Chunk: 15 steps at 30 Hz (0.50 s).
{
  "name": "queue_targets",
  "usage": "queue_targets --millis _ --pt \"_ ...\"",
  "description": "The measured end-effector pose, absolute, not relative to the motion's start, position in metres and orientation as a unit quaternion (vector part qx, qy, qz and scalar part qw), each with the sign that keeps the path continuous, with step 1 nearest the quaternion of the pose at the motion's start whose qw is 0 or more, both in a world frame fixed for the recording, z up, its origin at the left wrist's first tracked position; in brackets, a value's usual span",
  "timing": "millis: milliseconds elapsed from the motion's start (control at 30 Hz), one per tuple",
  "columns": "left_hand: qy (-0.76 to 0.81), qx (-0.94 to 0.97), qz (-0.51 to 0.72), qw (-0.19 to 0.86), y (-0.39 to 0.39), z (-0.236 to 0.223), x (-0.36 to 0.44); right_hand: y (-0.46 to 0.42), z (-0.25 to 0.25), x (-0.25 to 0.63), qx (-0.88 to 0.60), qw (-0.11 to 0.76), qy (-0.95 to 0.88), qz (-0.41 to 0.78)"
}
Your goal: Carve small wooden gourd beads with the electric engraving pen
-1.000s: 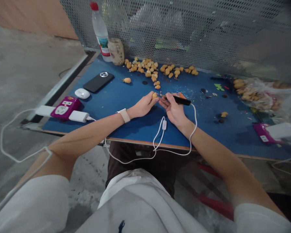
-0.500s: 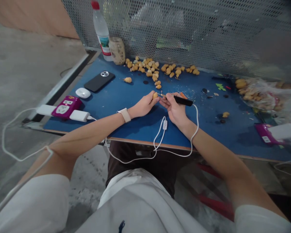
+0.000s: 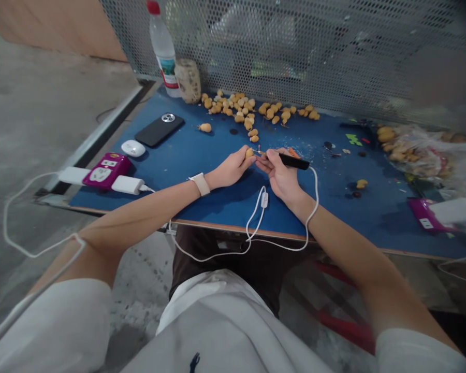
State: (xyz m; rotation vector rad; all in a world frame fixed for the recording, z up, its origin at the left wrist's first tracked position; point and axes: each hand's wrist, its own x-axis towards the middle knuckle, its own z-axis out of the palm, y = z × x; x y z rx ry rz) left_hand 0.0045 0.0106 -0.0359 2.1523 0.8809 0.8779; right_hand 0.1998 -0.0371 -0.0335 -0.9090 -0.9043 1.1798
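My left hand is closed, pinching a small tan gourd between thumb and fingers above the blue tabletop. Gripped like a pencil in my right hand is a soldering iron with a black handle and a white cord. Its thin metal tip points left at the gourd; whether the two touch I cannot tell. The fingertips of both hands meet or nearly meet beneath it. An orange piece shows just behind my right hand.
Behind my hands, many small gourds lie along a perforated metal panel. To the left are a water bottle, jar, phone, white case and purple power adapter. A plastic bag lies right.
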Motion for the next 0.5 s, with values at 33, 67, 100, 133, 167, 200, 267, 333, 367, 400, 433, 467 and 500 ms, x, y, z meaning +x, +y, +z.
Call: queue_targets --millis 33,67,100,133,167,200,267,333,367,400,433,467,500 --pt "0.336 0.819 0.335 0.323 0.0105 -0.0359 0.0046 -0.0373 -0.0332 0.1997 -0.397 0.644 -0.397 0.520" --pt "0.336 0.819 0.334 0.323 0.0105 -0.0359 0.0048 -0.0376 -0.0328 0.1995 -0.394 0.645 -0.395 0.522" --pt "0.336 0.819 0.334 0.324 0.0106 -0.0359 0.0049 -0.0378 -0.0325 0.1993 -0.391 0.646 -0.394 0.524" --pt "0.336 0.820 0.333 0.324 0.0107 -0.0359 0.0050 -0.0379 -0.0323 0.1991 -0.390 0.646 -0.393 0.526" --pt "0.335 0.820 0.331 0.324 0.0108 -0.0359 0.0051 -0.0379 -0.0321 0.1990 -0.391 0.645 -0.392 0.526" --pt "0.333 0.821 0.330 0.324 0.0110 -0.0358 0.0051 -0.0377 -0.0320 0.1989 -0.394 0.644 -0.393 0.525" --pt "0.331 0.823 0.328 0.325 0.0113 -0.0358 0.0051 -0.0372 -0.0323 0.1990 -0.400 0.642 -0.394 0.522" --pt "0.331 0.822 0.328 0.327 0.0114 -0.0358 0.0051 -0.0366 -0.0330 0.1993 -0.401 0.643 -0.393 0.520" --pt "0.332 0.821 0.328 0.328 0.0114 -0.0358 0.0050 -0.0364 -0.0335 0.1995 -0.401 0.644 -0.392 0.521" --pt "0.332 0.820 0.329 0.329 0.0114 -0.0359 0.0050 -0.0361 -0.0339 0.1997 -0.400 0.643 -0.392 0.522" --pt "0.333 0.819 0.330 0.330 0.0115 -0.0361 0.0049 -0.0359 -0.0344 0.2000 -0.399 0.643 -0.392 0.523" --pt "0.334 0.819 0.331 0.330 0.0116 -0.0364 0.0048 -0.0357 -0.0349 0.2002 -0.398 0.642 -0.393 0.524" --pt "0.334 0.818 0.332 0.330 0.0117 -0.0368 0.0048 -0.0354 -0.0352 0.2005 -0.397 0.641 -0.393 0.525"
